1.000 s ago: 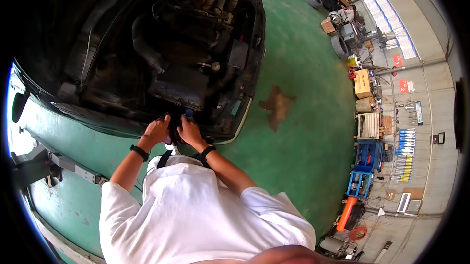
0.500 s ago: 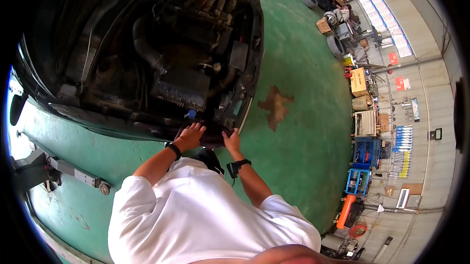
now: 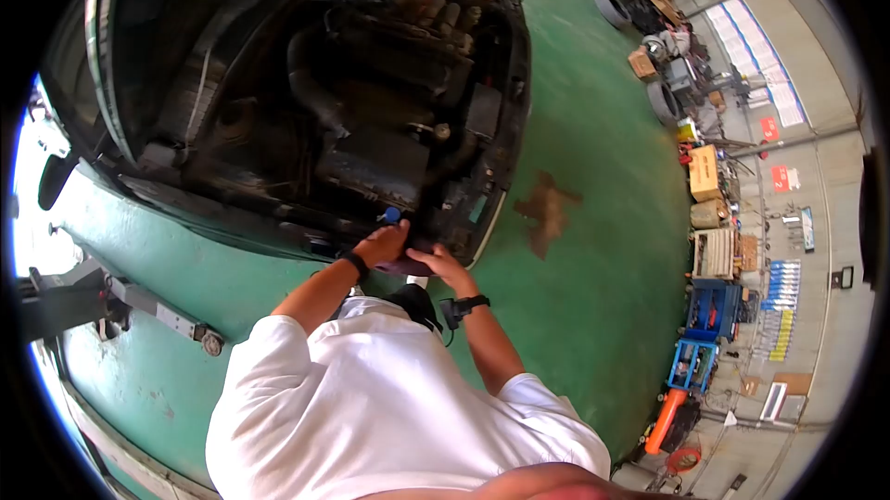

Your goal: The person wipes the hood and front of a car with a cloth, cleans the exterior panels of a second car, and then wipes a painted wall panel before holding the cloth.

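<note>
At the front corner of a black car (image 3: 306,227), my left hand (image 3: 382,245) is closed on a dark maroon piece, apparently cloth (image 3: 402,266). My right hand (image 3: 443,265) grips the same piece from the other side, with its thumb pointing toward my left hand. Most of the cloth is hidden under the hands and against the dark bodywork. Just beyond my left fingers a blue cap (image 3: 392,215) sticks up at the edge of the engine bay. The black plastic box (image 3: 375,166) lies further in.
The bonnet is up over the engine bay. On the left, a lift arm (image 3: 167,315) reaches across the green floor (image 3: 593,315), which has a brown stain (image 3: 549,213). Along the right wall stand tyres (image 3: 663,103), boxes (image 3: 705,174), a blue cart (image 3: 712,310) and an orange cylinder (image 3: 666,421).
My hands have drawn closer together, and the maroon cloth between them looks more bunched. The whole view has shifted, so the car and wall appear further right and slightly lower.
</note>
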`<state>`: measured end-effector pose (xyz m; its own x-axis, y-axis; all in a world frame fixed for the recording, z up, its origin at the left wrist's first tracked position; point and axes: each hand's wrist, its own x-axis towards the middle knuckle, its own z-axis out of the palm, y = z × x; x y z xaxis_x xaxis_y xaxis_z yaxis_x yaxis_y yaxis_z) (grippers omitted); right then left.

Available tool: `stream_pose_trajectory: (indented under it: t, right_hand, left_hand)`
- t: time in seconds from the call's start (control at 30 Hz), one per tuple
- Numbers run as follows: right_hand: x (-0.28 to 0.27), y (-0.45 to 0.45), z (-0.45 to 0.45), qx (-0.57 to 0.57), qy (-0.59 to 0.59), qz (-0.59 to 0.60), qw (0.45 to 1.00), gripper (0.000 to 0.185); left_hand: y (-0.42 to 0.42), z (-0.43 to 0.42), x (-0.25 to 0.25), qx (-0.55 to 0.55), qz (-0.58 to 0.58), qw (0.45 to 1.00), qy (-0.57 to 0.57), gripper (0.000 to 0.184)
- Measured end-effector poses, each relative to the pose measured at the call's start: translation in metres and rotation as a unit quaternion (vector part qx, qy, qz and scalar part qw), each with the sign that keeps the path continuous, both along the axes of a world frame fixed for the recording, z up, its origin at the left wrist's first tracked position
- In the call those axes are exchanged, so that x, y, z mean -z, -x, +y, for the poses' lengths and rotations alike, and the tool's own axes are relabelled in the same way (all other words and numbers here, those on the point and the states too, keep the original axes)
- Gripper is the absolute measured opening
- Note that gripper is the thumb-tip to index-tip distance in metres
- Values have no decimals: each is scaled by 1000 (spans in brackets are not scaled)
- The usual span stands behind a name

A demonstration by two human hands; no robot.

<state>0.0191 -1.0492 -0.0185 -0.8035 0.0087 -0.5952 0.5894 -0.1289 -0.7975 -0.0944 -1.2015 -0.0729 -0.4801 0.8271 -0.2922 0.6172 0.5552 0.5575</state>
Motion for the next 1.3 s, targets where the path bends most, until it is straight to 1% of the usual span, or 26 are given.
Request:
stream_pose_trajectory:
  t: [0.03,0.1,0.17,0.23,0.3,0.33,0.37,0.43,0.47,0.5,0.53,0.57,0.6,0.63,0.67,0.7,0.77,0.8,0.83,0.9,0.97,1.0,1.1,1.13,1.2,1.3]
  right_hand:
    - [-16,2,2,29,19,5,999,40]
    - [-6,2,15,91,76,-7,993,43]
    - [7,3,27,150,136,-87,975,45]
    - [-2,9,17,184,194,-103,958,42]
    - [14,10,13,179,127,-75,973,35]
    - [12,10,5,184,130,-72,972,35]
    - [12,12,-3,131,17,60,989,31]
    - [28,29,-14,75,-91,191,974,27]
    - [56,46,-11,17,-51,115,992,26]
    - [75,57,-14,-39,-11,36,999,25]
    - [79,61,-30,-86,-96,139,982,38]
    - [79,68,-48,-131,-182,240,945,51]
    - [53,75,-62,-215,-294,164,917,64]
    - [21,78,-77,-294,-398,82,865,77]
    - [11,79,-86,-320,-441,59,836,94]
    - [7,75,-95,-283,-495,94,816,89]
    - [-4,77,-95,-290,-488,67,821,86]
    - [2,77,-92,-296,-487,70,819,86]
    - [9,76,-89,-263,-488,53,830,85]
    - [18,69,-81,-217,-491,24,843,79]
    - [11,63,-69,-213,-505,-13,836,77]
    - [12,59,-60,-201,-511,-34,835,74]
    - [11,40,-25,-164,-492,-103,849,67]
    - [12,35,-15,-174,-495,-111,844,67]
    - [18,22,2,-167,-506,-99,841,68]
    - [34,14,10,-146,-518,-82,839,69]
  left_hand:
    - [-1,-2,3,9,-24,998,-61,49]
    - [-13,-7,2,10,9,999,-37,48]
    - [-22,-1,-4,-14,41,999,-30,46]
    - [-13,-10,-11,32,21,998,-47,45]
    - [-4,-19,-41,15,17,1000,-10,45]
    - [0,-22,-56,2,4,1000,27,46]
    - [7,-25,-60,6,5,1000,30,46]
    - [23,-41,-62,-36,44,994,96,48]
    - [30,-49,-44,-46,98,988,109,49]
    - [35,-64,-40,-40,100,988,113,49]
    - [39,-76,-37,-45,121,984,120,50]
    - [44,-85,-36,-52,144,980,124,51]
    - [44,-93,-46,-56,143,980,126,50]
    - [44,-100,-55,-62,142,980,128,49]
    - [41,-103,-53,-67,162,977,121,46]
    - [41,-102,-51,-69,163,977,120,46]
    - [41,-100,-42,-90,145,980,101,43]
    - [46,-98,-32,-51,156,984,75,34]
    - [47,-88,-49,-89,115,986,77,29]
    - [56,-71,-27,-21,116,992,49,31]
    - [54,-56,-19,44,103,993,22,40]
    - [47,-40,-35,-62,-23,995,74,51]
    - [19,-27,-64,-41,-153,984,85,62]
    - [9,-28,-49,-39,-156,983,87,62]
    - [-10,-29,-1,36,18,998,-45,58]
    - [-17,-27,33,8,61,996,-72,55]
